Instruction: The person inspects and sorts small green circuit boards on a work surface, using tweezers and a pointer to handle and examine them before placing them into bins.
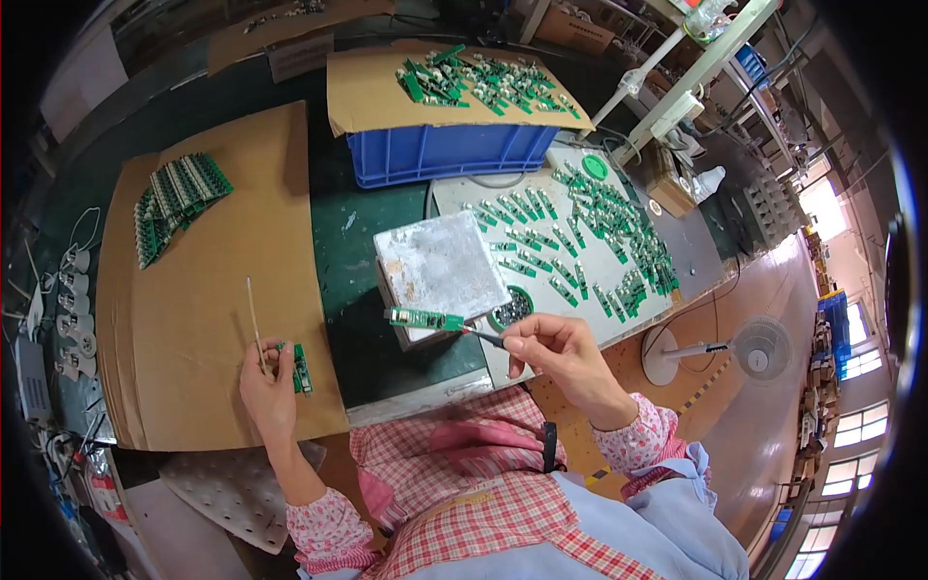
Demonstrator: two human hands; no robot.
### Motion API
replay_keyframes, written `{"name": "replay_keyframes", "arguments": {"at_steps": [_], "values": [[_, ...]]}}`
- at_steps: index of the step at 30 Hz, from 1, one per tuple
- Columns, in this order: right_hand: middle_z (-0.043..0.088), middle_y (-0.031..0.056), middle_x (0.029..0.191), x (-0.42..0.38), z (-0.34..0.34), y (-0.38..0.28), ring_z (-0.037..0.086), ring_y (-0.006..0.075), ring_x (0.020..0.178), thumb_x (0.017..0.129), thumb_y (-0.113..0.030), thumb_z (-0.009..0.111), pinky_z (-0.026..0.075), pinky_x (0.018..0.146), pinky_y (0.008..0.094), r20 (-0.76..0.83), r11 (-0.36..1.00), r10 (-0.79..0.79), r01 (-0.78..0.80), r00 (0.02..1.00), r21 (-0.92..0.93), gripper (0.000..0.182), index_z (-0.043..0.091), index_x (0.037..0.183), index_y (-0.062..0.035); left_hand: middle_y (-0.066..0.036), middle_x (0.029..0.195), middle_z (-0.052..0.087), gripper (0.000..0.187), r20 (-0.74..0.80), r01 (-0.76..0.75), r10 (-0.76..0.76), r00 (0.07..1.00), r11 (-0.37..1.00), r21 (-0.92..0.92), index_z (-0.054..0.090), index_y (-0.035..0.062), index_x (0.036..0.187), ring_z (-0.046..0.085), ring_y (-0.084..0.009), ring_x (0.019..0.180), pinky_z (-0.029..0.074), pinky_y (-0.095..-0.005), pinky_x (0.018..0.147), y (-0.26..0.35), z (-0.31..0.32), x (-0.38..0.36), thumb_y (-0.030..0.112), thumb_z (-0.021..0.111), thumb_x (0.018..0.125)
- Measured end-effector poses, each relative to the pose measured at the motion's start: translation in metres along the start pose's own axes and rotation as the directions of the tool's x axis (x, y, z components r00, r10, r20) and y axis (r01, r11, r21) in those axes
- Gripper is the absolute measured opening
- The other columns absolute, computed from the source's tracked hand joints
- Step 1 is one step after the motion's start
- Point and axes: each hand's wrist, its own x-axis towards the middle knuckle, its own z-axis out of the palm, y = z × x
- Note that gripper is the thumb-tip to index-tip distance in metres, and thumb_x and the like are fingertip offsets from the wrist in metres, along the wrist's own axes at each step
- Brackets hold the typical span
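My right hand (568, 360) pinches a pair of dark tweezers (489, 337). A small green circuit board (423, 319) is at the tweezers' tip, overlapping the front edge of the metal-topped block (440, 261) in this view. My left hand (268, 387) is closed around a thin, pale-tipped stick (253, 314) that points up and away from me. Beside those fingers, a second green circuit board (303, 371) lies over the brown cardboard sheet (203, 329); whether the left fingers touch it I cannot tell.
Stacked board panels (179, 198) lie on the cardboard's far part. Behind the block, a blue crate (449, 157) bears cardboard heaped with boards (483, 79). Rows of boards (541, 242) cover the pale sheet at right, near a round dish of small parts (513, 305). A fan (762, 348) stands beyond.
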Motion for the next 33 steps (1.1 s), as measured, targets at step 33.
{"name": "replay_keyframes", "arguments": {"at_steps": [33], "values": [[0.066,-0.0001,0.073,-0.042,-0.151,0.122,0.049,0.0028,0.061,0.090,-0.022,0.065,0.037,0.057,0.0186,-0.781,0.974,-0.097,0.219,0.617,0.052,0.023,0.068,0.097,-0.0007,-0.004,0.085,0.053,0.021,0.154,-0.039,0.050,0.987,0.996,-0.075,0.056,-0.0033,0.100,0.052,-0.0096,0.077,0.045,-0.0230,0.070,-0.028,-0.006,0.019,0.015,0.063,0.092]]}}
